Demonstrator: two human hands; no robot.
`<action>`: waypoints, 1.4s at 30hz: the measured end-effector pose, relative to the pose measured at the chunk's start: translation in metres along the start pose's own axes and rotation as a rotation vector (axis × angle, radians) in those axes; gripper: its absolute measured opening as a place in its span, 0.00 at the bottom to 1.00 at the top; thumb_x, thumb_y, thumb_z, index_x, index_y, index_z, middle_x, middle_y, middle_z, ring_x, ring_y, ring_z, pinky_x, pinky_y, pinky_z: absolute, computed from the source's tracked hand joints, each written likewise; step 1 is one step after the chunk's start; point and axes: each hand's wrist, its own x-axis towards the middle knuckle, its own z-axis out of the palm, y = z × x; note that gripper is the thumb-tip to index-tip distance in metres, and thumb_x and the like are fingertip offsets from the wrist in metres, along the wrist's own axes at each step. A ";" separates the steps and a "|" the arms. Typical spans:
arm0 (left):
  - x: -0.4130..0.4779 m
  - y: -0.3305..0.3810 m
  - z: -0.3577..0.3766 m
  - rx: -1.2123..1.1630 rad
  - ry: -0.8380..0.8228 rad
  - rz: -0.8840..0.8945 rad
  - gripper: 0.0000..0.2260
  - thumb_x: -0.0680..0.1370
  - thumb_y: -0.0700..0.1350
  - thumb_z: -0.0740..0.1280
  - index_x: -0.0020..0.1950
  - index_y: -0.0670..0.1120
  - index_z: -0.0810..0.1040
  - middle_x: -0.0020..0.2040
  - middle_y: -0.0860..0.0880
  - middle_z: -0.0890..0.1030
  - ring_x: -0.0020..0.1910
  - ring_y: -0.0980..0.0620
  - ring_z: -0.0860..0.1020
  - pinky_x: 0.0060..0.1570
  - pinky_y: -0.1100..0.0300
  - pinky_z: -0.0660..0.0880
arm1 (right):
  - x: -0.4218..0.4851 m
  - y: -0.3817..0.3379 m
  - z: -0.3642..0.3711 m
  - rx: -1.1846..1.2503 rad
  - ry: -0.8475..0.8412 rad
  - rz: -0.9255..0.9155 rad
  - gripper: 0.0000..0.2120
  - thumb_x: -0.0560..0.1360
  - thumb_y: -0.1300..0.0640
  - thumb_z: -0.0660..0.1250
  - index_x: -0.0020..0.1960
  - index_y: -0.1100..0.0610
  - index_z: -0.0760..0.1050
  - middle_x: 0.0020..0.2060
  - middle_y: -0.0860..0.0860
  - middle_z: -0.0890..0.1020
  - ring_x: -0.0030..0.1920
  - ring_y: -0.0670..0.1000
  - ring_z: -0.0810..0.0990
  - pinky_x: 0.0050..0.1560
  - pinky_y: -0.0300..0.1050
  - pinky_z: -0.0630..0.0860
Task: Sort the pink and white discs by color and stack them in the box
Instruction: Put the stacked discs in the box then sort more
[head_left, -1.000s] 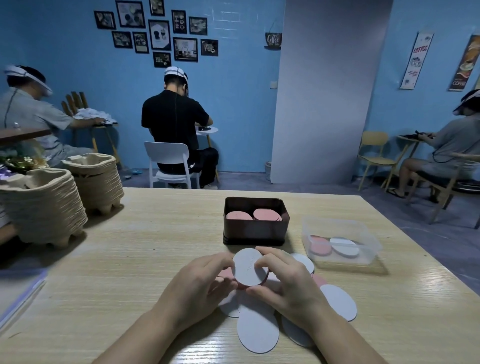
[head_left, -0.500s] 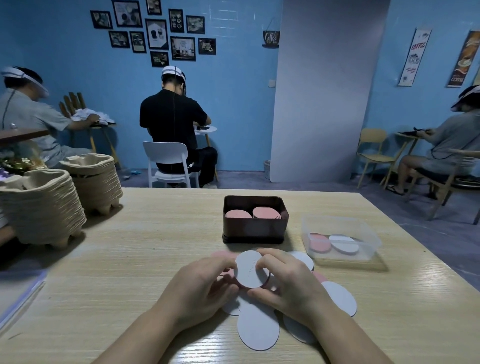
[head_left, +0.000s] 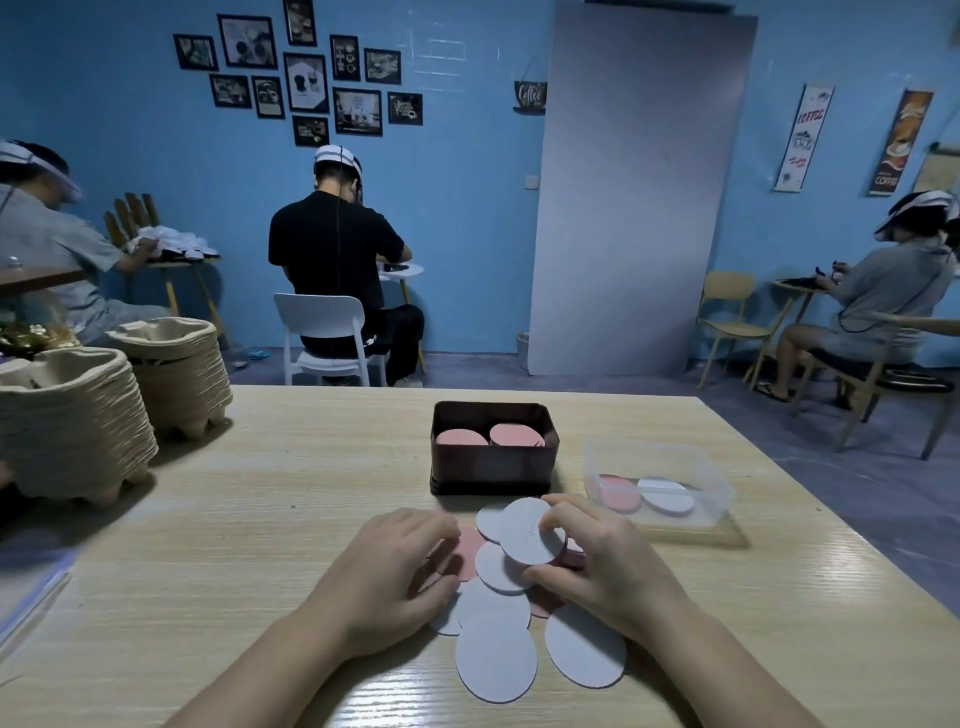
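A loose pile of white discs (head_left: 496, 657) and pink discs (head_left: 470, 551) lies on the wooden table in front of me. My right hand (head_left: 608, 566) pinches one white disc (head_left: 527, 530), lifted and tilted above the pile. My left hand (head_left: 387, 577) rests on the pile's left edge, fingers curled over a pink disc; I cannot tell whether it grips it. Just behind the pile stands a dark brown box (head_left: 493, 470) holding two stacks of pink discs (head_left: 488, 436).
A clear plastic tub (head_left: 660, 483) with one pink and one white disc sits right of the box. Stacks of pulp trays (head_left: 78, 431) occupy the table's left side. Three people sit at small tables beyond the far edge.
My right hand now holds the white disc alone, slightly further right. My left hand has let go of it and dropped onto the pile's left side.
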 end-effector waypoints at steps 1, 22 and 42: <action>0.001 -0.001 0.001 0.007 -0.035 -0.012 0.18 0.78 0.61 0.61 0.66 0.59 0.70 0.66 0.64 0.74 0.66 0.61 0.67 0.68 0.60 0.64 | 0.000 0.002 0.000 0.007 0.009 0.010 0.18 0.69 0.40 0.75 0.46 0.50 0.71 0.55 0.43 0.79 0.55 0.47 0.77 0.51 0.47 0.76; -0.004 -0.013 -0.005 0.124 0.233 0.011 0.19 0.73 0.61 0.70 0.56 0.51 0.77 0.53 0.56 0.82 0.50 0.52 0.80 0.48 0.56 0.77 | -0.005 0.000 0.017 0.024 0.008 0.010 0.19 0.68 0.39 0.74 0.48 0.50 0.72 0.59 0.42 0.78 0.62 0.42 0.76 0.55 0.40 0.73; 0.014 0.013 0.016 0.063 0.182 0.300 0.13 0.80 0.57 0.68 0.56 0.49 0.81 0.68 0.49 0.77 0.57 0.49 0.79 0.53 0.58 0.74 | -0.003 -0.005 0.023 -0.002 0.049 -0.144 0.17 0.72 0.40 0.73 0.48 0.51 0.73 0.62 0.50 0.80 0.65 0.49 0.78 0.58 0.44 0.76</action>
